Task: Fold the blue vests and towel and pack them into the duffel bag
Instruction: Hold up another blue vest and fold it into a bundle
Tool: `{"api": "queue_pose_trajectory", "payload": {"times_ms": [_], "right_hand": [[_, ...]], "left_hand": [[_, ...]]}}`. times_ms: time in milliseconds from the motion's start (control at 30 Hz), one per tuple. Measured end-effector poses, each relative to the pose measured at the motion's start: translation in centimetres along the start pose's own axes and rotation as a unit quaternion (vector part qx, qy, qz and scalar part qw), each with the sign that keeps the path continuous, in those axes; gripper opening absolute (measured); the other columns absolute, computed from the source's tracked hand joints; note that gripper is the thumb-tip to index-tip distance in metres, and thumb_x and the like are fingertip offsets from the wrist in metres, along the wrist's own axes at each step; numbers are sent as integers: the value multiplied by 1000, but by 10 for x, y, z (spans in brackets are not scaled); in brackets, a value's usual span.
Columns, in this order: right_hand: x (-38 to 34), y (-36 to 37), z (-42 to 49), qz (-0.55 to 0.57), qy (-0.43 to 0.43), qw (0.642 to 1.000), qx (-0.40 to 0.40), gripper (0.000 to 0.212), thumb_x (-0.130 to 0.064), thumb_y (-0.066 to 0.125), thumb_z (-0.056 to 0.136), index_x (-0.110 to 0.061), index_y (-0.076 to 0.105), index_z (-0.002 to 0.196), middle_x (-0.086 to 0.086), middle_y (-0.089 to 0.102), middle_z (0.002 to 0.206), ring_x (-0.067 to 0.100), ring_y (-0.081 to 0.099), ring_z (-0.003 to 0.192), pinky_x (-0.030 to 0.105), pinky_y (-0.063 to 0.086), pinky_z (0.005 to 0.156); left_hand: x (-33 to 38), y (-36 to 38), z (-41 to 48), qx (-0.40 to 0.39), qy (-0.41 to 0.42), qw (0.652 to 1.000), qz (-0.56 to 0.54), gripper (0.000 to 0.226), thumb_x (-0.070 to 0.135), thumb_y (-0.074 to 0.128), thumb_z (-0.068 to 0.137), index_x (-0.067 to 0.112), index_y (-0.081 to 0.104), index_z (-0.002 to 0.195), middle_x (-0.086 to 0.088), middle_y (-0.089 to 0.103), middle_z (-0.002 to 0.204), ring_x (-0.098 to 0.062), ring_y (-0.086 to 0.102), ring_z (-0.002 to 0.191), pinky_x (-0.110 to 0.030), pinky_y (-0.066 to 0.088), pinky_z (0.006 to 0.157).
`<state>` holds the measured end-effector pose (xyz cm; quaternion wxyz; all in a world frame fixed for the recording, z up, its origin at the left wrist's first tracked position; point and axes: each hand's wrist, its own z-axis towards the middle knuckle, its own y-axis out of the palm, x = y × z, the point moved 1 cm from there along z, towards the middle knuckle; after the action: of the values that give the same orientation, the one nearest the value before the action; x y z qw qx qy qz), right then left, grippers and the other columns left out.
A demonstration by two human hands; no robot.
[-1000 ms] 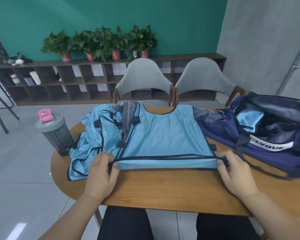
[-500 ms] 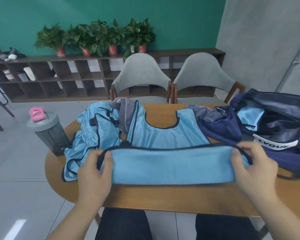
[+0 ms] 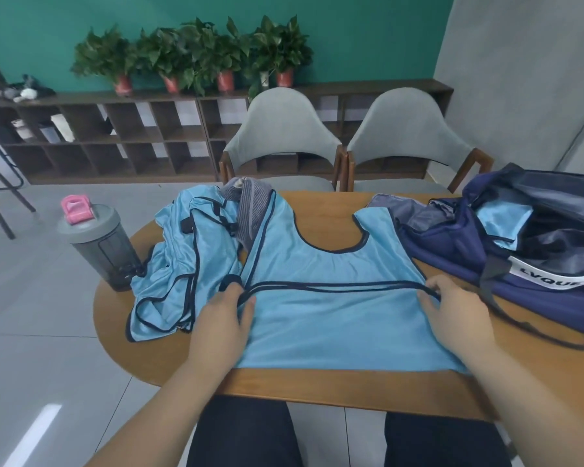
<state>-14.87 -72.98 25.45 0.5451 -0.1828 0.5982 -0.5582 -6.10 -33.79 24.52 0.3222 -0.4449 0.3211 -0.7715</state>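
A light blue vest with dark trim lies flat on the round wooden table, its lower half folded up over its middle. My left hand pinches the folded hem at its left end. My right hand holds the same hem at its right end. More blue vests lie crumpled to the left, with a grey striped towel behind them. The navy duffel bag stands open at the right, a folded blue vest inside it.
A grey shaker bottle with a pink cap stands at the table's left edge. Two grey chairs face me across the table. The bag's strap trails over the table near my right hand.
Both hands lifted the vest's near hem off the table edge and carried it away from me. It now lies folded across the vest's middle.
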Motion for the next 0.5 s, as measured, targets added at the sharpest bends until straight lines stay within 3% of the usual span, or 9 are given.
{"api": "queue_pose_trajectory", "payload": {"times_ms": [133, 233, 333, 500], "right_hand": [[13, -13, -30, -25, 2, 998, -50, 16, -35, 69, 95, -33, 54, 91, -7, 63, 70, 25, 61, 66, 42, 53, 58], [19, -29, -38, -60, 12, 992, -110, 24, -37, 71, 94, -35, 51, 82, -8, 63, 68, 18, 61, 65, 43, 55, 62], [9, -48, -28, -67, 14, 987, -143, 23, -38, 71, 95, -33, 53, 82, -9, 65, 73, 20, 62, 73, 41, 53, 69], [-24, -41, 28, 79, 22, 996, -28, 12, -27, 69, 99, -19, 60, 98, 0, 67, 92, 29, 61, 90, 36, 42, 78]], "left_hand": [[20, -15, -29, 26, 57, 986, 153, 22, 29, 59, 104, 17, 52, 86, 4, 45, 64, -24, 46, 55, -38, 42, 54], [32, -29, -33, -6, 66, 979, 194, 20, 26, 63, 100, 17, 55, 84, 3, 48, 54, -27, 50, 47, -36, 42, 54], [38, -43, -14, -73, -4, 991, 114, 23, 40, 56, 102, 23, 50, 87, 4, 52, 57, -24, 56, 53, -35, 43, 52], [39, -17, 55, -45, -139, 981, -128, 32, 33, 56, 106, 21, 47, 77, 1, 56, 72, -21, 54, 70, -33, 33, 58]]}}
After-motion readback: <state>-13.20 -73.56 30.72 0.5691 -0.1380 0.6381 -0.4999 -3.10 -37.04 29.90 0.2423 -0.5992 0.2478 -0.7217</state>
